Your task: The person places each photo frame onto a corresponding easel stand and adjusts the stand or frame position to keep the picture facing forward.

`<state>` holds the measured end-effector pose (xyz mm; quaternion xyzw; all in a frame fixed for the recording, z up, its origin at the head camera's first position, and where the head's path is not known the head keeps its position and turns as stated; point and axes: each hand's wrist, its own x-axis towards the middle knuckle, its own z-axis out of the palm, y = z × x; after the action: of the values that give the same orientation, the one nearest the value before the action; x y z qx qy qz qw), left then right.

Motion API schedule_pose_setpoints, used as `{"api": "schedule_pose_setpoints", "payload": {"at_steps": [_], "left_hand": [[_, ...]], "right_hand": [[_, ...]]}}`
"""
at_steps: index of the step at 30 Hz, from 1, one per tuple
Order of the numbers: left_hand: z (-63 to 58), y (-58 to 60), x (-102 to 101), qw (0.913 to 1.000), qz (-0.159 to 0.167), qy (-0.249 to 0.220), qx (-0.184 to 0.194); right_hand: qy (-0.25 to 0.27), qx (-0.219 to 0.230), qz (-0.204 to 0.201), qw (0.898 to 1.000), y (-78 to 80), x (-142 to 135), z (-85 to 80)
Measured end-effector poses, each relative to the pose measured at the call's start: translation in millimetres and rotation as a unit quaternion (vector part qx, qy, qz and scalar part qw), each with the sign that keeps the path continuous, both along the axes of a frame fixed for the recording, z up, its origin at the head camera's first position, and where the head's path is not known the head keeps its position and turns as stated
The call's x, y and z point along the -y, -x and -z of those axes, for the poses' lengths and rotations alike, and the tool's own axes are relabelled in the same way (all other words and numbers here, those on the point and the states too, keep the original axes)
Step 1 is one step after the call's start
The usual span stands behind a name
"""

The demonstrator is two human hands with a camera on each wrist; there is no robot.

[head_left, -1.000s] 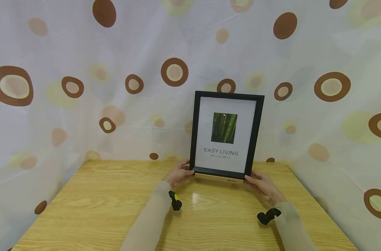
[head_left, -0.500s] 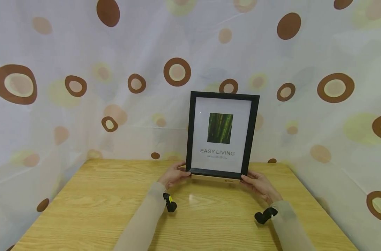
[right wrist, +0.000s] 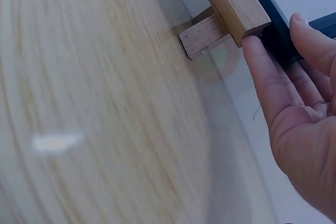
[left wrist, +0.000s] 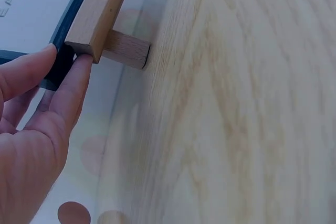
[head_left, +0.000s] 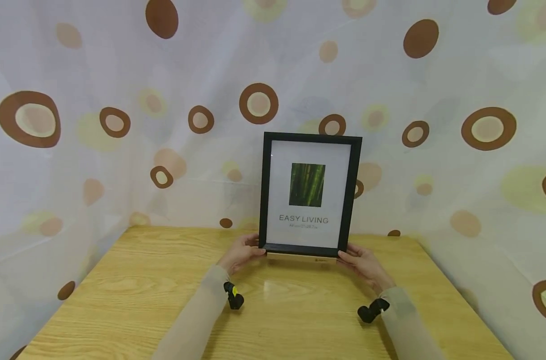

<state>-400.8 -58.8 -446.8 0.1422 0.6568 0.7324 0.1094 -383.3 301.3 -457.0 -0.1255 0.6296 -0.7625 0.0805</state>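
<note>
A black picture frame (head_left: 309, 150), holding a white sheet with a green bamboo picture and the words EASY LIVING, stands upright with a slight backward lean. Its lower edge sits on the ledge of a wooden stand (left wrist: 105, 11), whose short leg (left wrist: 127, 49) reaches to the tabletop. At the lower left corner my left hand (head_left: 239, 254) grips the frame, thumb in front and fingers behind. Likewise, my right hand (head_left: 365, 265) holds the lower right corner, its index finger touching the end of the wooden ledge (right wrist: 239, 3). Most of the stand is hidden behind the frame.
The wood-grain table (head_left: 129, 300) extends around and in front of the stand. Behind it hangs a pale curtain (head_left: 201, 165) with brown and beige dots, closing off the back and both sides. Black wrist cameras (head_left: 234, 296) are strapped on both sleeves.
The frame and both hands have shifted left in the head view. Part of this comes from the camera turning, as the background slides slightly right. Both hands keep their grip.
</note>
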Motion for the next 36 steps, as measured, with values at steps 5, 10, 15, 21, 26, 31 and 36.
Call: {"api": "schedule_pose_setpoints", "payload": {"at_steps": [5, 10, 15, 21, 26, 31, 36], "left_hand": [[1.3, -5.9, 8.5, 0.9998, -0.012, 0.016, -0.002], [6.7, -6.8, 19.0, 0.9995, -0.021, 0.021, -0.007], [6.3, -7.4, 26.5, 0.9994, -0.032, 0.007, -0.007], [3.7, -8.8, 31.0, 0.9993, -0.037, -0.007, -0.007], [2.3, -9.0, 36.1, 0.9992, -0.039, -0.007, -0.004], [1.2, -10.3, 42.1, 0.9992, -0.040, -0.001, -0.004], [1.6, -12.0, 46.4, 0.9992, -0.038, -0.003, -0.008]], "right_hand": [[0.000, 0.005, 0.001, 1.000, -0.7, 9.2, 2.2], [-0.007, 0.001, -0.002, 1.000, -0.9, 19.7, 0.9], [0.003, -0.003, -0.007, 1.000, 2.7, 28.2, 3.1], [0.015, 0.013, 0.000, 1.000, 4.1, 35.6, 1.4], [0.016, 0.016, -0.003, 1.000, 3.6, 40.9, -2.1], [0.008, 0.009, -0.008, 1.000, 3.8, 46.6, -3.6], [0.007, 0.009, -0.007, 1.000, 7.0, 50.3, -3.1]]}}
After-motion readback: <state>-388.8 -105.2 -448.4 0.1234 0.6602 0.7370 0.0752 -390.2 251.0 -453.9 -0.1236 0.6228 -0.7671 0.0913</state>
